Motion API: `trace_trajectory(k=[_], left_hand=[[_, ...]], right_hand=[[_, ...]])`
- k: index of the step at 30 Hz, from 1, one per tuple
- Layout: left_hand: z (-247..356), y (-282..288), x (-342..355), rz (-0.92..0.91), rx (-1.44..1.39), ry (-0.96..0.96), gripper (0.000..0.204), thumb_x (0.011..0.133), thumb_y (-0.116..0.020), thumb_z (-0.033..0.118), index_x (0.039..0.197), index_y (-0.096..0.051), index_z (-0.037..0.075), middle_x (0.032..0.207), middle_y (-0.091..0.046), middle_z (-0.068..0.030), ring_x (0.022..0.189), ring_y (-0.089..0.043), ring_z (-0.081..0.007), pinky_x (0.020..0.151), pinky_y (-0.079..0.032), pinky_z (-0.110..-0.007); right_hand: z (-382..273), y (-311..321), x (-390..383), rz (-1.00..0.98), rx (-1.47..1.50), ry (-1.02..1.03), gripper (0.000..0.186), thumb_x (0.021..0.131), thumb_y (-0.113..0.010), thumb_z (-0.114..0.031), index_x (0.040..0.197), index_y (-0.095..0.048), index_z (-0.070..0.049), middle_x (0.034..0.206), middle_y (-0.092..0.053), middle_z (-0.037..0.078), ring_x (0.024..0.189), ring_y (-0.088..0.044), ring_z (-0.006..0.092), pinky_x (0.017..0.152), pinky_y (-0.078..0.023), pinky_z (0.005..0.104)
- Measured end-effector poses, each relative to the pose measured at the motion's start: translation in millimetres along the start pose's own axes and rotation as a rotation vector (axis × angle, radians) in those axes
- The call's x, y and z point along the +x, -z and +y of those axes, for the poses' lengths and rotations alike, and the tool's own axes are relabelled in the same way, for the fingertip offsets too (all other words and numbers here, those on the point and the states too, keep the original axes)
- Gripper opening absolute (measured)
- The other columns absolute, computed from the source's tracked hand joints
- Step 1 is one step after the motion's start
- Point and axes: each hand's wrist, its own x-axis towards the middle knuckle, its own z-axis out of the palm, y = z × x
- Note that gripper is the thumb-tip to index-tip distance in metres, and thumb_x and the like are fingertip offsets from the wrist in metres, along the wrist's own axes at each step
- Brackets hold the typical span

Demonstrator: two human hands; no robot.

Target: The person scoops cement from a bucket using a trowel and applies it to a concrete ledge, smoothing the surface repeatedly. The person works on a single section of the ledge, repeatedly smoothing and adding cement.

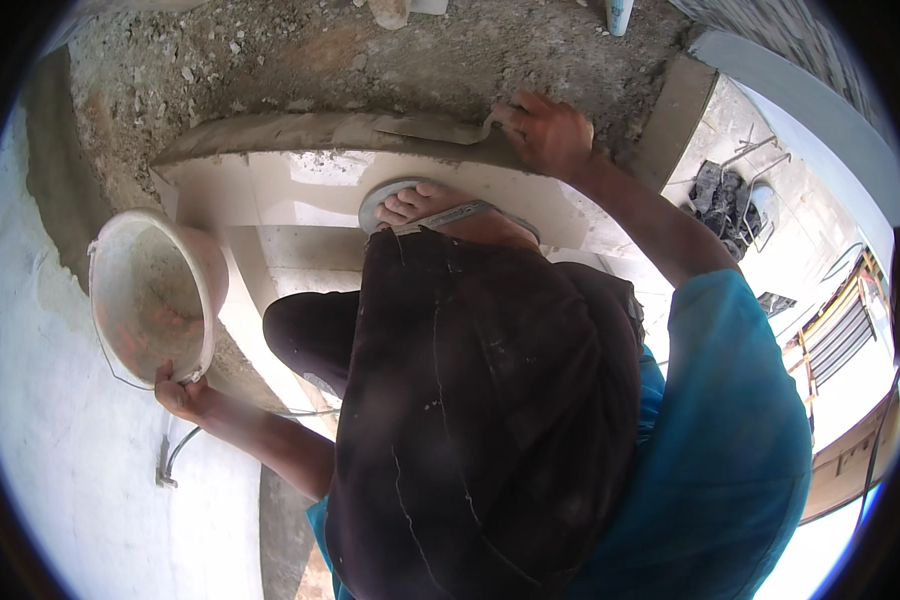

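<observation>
My right hand (pixel 550 138) is closed round the handle of a trowel (pixel 438 132). Its thin blade lies along a band of smooth wet mortar (pixel 280 131) on top of a low ledge. At the left, my left hand (pixel 182 390) grips the near rim of a pale, stained bucket (pixel 206 275), fingers over the edge. Grey residue and some reddish patches show inside it, and its wire handle hangs down on the wall side. Below the mortar band, my sandalled foot (pixel 425 205) rests on the pale tiled step (pixel 300 205).
Rough, gravelly ground (pixel 300 60) stretches beyond the ledge. A white wall (pixel 60 400) with a small pipe fitting (pixel 166 478) stands at the left. A dark bundle (pixel 722 205) and metal bars lie on the pale floor to the right. A pale blue pipe end (pixel 618 15) shows at the top.
</observation>
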Motion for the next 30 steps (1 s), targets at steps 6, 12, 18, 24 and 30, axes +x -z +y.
trace_trajectory(k=[6,12,18,24,30], left_hand=[[0,15,28,0.014,-0.043,0.062,0.051,0.093,-0.051,-0.001,0.137,-0.039,-0.022,0.13,-0.055,-0.0292,0.113,-0.061,-0.045,0.089,-0.056,-0.057],[11,-7,8,-0.027,-0.033,0.097,0.053,0.093,-0.052,0.001,0.139,-0.038,-0.022,0.131,-0.055,-0.0291,0.112,-0.061,-0.0442,0.09,-0.056,-0.055],[-2,38,58,-0.101,-0.031,0.018,0.054,0.093,-0.051,0.001,0.139,-0.037,-0.022,0.132,-0.054,-0.0291,0.116,-0.06,-0.0435,0.093,-0.054,-0.054],[24,-31,-16,-0.026,0.022,0.009,0.053,0.092,-0.052,0.002,0.137,-0.038,-0.023,0.13,-0.055,-0.029,0.114,-0.061,-0.0434,0.093,-0.054,-0.054],[17,8,88,-0.159,0.123,0.019,0.045,0.083,-0.051,0.003,0.116,-0.047,-0.028,0.119,-0.056,-0.0266,0.11,-0.061,-0.039,0.09,-0.057,-0.051]], right_hand=[[-11,19,-6,0.043,0.04,0.031,0.03,0.088,-0.068,-0.019,0.118,-0.067,-0.019,0.104,-0.058,0.003,0.099,-0.067,0.0219,0.073,-0.057,0.04],[-15,37,-20,0.071,0.058,0.051,0.028,0.088,-0.069,-0.019,0.116,-0.069,-0.017,0.101,-0.059,0.002,0.091,-0.068,0.0211,0.071,-0.056,0.0385],[-20,51,-34,0.133,0.049,0.082,0.03,0.086,-0.073,-0.023,0.116,-0.07,-0.018,0.101,-0.061,0.001,0.092,-0.068,0.019,0.071,-0.057,0.0369],[-31,81,-70,0.088,0.263,-0.249,0.029,0.082,-0.077,-0.02,0.109,-0.072,-0.014,0.102,-0.068,0.003,0.091,-0.071,0.026,0.077,-0.058,0.0381],[-13,99,-148,0.03,0.399,-0.606,0.041,0.085,-0.076,-0.022,0.121,-0.066,-0.008,0.103,-0.07,0.014,0.091,-0.07,0.0362,0.078,-0.056,0.0438]])
